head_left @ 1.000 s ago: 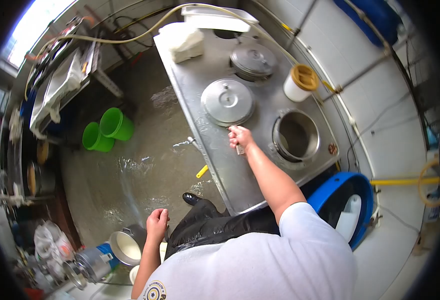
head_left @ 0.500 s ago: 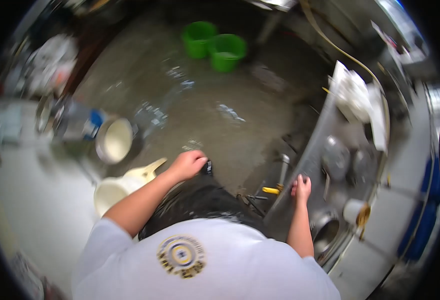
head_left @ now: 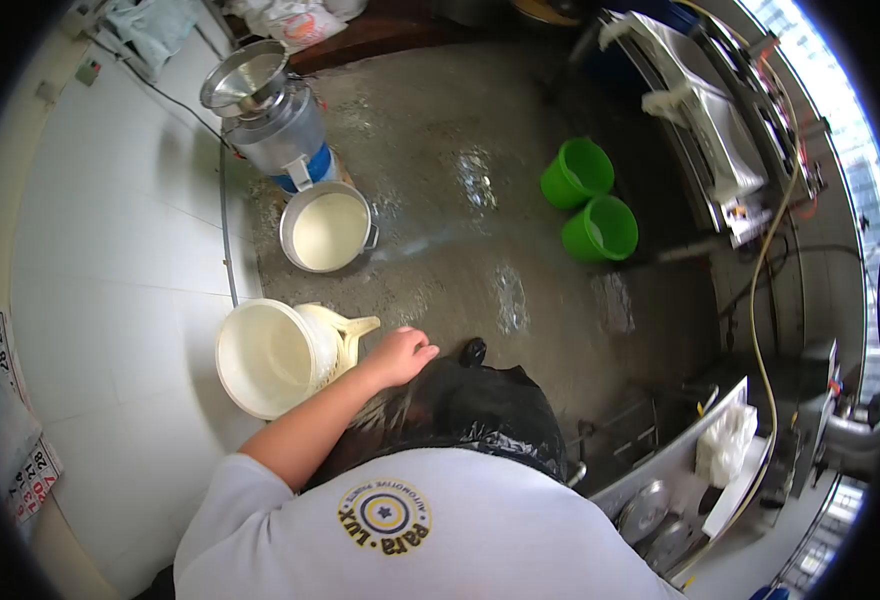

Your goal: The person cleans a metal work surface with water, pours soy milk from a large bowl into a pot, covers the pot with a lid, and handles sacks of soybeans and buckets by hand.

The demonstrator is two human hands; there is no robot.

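Observation:
My left hand (head_left: 403, 358) hangs in front of my body, its fingers loosely curled with nothing in them. It is nearest to a cream-coloured container with a handle (head_left: 358, 327), apart from it. Just left of that container is a large off-white bucket (head_left: 264, 360), its inside showing pale and bare. A black plastic apron (head_left: 460, 405) covers my lower body below the hand. Further ahead a metal pot (head_left: 371, 236) holds a pale creamy liquid, below the spout of a grinding machine (head_left: 278, 130) with a steel funnel on top. My right hand is out of view.
Two green buckets (head_left: 578, 174) stand on the wet concrete floor (head_left: 430, 290). At the lower right is a metal sink (head_left: 610, 500) with round lids and a white plastic bag (head_left: 727, 445). A yellowish hose (head_left: 760, 330) runs along the right. A tiled wall (head_left: 110, 300) bounds the left.
My view has turned right and moved forward, so the green buckets sit right of centre. My right hand, earlier beside the sink, has left the view. My left hand stays near my waist.

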